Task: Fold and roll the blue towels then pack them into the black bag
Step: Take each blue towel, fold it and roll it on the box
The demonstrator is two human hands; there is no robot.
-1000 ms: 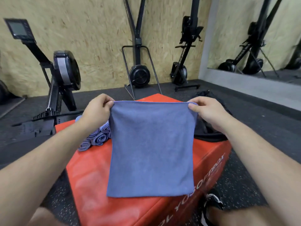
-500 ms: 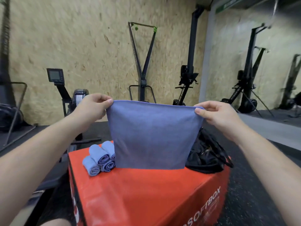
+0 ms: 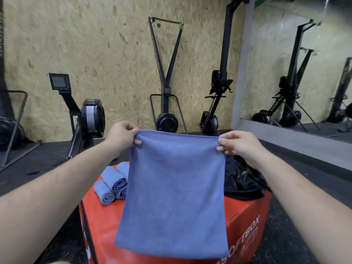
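Observation:
A blue towel [image 3: 175, 191] hangs flat in front of me over the red soft box [image 3: 245, 223]. My left hand [image 3: 122, 136] pinches its top left corner and my right hand [image 3: 238, 144] pinches its top right corner. Three rolled blue towels [image 3: 112, 183] lie stacked on the box at the left, partly hidden behind the hanging towel. The black bag [image 3: 243, 185] sits crumpled on the box at the right, under my right hand.
A rowing machine [image 3: 87, 119] stands on the dark floor to the left. More gym machines [image 3: 166, 119] lean against the wooden wall behind the box. A mirror [image 3: 297, 73] covers the wall at the right.
The towel hung long, then showed short half a second ago, and hangs long again now, its lower edge down near the box's front. My view has tilted up, then slightly down.

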